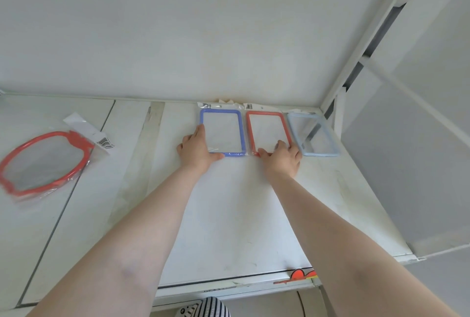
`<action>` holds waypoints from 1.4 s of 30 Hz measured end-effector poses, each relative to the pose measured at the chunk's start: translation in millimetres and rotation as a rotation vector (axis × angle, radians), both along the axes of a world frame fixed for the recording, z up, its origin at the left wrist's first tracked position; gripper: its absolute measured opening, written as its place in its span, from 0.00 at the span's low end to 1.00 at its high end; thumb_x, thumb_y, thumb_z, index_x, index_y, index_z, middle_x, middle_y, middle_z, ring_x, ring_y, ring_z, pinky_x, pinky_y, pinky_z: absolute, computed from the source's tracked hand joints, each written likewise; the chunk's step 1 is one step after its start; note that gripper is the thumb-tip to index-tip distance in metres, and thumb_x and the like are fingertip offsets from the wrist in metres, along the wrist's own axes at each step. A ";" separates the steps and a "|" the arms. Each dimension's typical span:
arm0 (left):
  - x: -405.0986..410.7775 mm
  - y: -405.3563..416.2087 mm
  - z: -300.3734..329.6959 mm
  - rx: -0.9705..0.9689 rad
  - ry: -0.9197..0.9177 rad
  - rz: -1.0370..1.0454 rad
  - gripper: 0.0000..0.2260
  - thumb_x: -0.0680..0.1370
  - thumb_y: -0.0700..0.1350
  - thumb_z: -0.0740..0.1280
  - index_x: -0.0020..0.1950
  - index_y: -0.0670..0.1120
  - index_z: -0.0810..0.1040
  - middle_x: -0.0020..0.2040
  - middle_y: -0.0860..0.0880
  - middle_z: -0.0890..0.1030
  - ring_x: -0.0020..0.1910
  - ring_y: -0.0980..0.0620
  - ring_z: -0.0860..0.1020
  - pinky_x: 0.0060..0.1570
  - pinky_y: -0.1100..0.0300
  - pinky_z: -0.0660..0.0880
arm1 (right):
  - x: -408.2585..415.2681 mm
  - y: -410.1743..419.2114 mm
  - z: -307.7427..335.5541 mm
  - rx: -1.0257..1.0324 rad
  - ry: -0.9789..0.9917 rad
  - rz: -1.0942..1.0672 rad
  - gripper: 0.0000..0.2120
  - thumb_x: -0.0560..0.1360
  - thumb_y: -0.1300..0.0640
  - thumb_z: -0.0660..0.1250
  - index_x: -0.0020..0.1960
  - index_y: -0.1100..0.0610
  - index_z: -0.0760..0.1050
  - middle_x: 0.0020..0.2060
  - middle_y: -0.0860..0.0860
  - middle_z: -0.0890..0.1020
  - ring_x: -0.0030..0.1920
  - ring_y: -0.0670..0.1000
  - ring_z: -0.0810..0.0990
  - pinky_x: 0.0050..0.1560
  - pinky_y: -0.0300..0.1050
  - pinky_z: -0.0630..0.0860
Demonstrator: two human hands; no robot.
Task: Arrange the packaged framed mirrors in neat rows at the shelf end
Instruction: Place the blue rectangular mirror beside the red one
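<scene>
Touching each grip (197, 147) (281, 157): blue mirror (221, 132), red mirror (267, 129).

Both bare forearms extend forward, converging slightly toward the far end. Left hand (197, 150): palm down, fingers straight and pointing away, thumb stretched out to the right along the surface. Right hand (281, 157): palm down, knuckles raised, fingers (279, 144) bent with tips pressing down, thumb angled out to the left. Hands near each other, not touching
</scene>
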State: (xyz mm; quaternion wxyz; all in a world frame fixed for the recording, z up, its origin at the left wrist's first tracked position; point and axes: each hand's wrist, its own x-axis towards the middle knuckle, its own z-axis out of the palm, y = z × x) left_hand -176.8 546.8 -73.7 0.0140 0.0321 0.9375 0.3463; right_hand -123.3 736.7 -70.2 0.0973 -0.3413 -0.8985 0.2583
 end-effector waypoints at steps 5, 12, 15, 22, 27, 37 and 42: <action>0.8 -1.2 1.9 -0.009 -0.017 -0.010 0.40 0.67 0.53 0.76 0.73 0.48 0.61 0.68 0.49 0.72 0.67 0.44 0.67 0.63 0.50 0.62 | -0.9 1.8 2.2 -0.014 -0.009 0.001 0.28 0.74 0.42 0.67 0.68 0.57 0.70 0.72 0.57 0.63 0.73 0.59 0.58 0.73 0.53 0.61; 3.0 -0.3 3.3 -0.061 -0.005 -0.022 0.41 0.68 0.54 0.75 0.74 0.46 0.59 0.71 0.47 0.69 0.69 0.43 0.65 0.64 0.49 0.63 | 0.3 -0.5 6.8 -0.021 -0.013 -0.006 0.29 0.75 0.43 0.67 0.70 0.56 0.68 0.72 0.57 0.63 0.73 0.59 0.58 0.72 0.53 0.62; 4.8 -4.3 6.6 -0.100 -0.019 -0.049 0.45 0.69 0.56 0.74 0.78 0.46 0.52 0.79 0.49 0.55 0.73 0.42 0.59 0.69 0.48 0.61 | 4.2 -2.0 15.1 -0.025 0.002 0.005 0.31 0.75 0.43 0.67 0.74 0.54 0.65 0.73 0.56 0.62 0.74 0.58 0.57 0.71 0.52 0.61; 40.1 -13.2 47.2 -0.123 -0.048 -0.115 0.35 0.74 0.53 0.70 0.77 0.48 0.59 0.74 0.48 0.68 0.72 0.42 0.63 0.68 0.51 0.65 | 48.2 -20.1 49.9 -0.001 0.002 0.238 0.27 0.76 0.48 0.67 0.72 0.54 0.67 0.72 0.53 0.67 0.73 0.56 0.59 0.72 0.49 0.62; 95.5 -18.1 91.2 -0.270 0.002 -0.239 0.26 0.74 0.46 0.68 0.72 0.50 0.68 0.68 0.47 0.75 0.67 0.44 0.71 0.64 0.56 0.68 | 102.1 -40.7 71.2 0.073 -0.083 0.423 0.25 0.75 0.51 0.68 0.70 0.53 0.69 0.70 0.51 0.69 0.70 0.55 0.63 0.69 0.47 0.65; 218.2 -63.9 109.3 -0.387 -0.089 -0.233 0.23 0.75 0.41 0.65 0.70 0.50 0.71 0.67 0.49 0.75 0.66 0.46 0.73 0.64 0.55 0.69 | 198.6 -101.3 98.0 -0.044 -0.128 0.640 0.23 0.76 0.55 0.67 0.70 0.53 0.69 0.66 0.52 0.72 0.68 0.53 0.68 0.62 0.47 0.73; 258.1 -95.1 102.1 -0.415 -0.139 -0.281 0.23 0.75 0.40 0.64 0.71 0.51 0.70 0.67 0.49 0.75 0.66 0.47 0.73 0.64 0.56 0.70 | 242.4 -124.0 86.1 -0.041 -0.163 0.655 0.23 0.76 0.56 0.66 0.70 0.53 0.68 0.66 0.51 0.72 0.69 0.53 0.67 0.59 0.48 0.74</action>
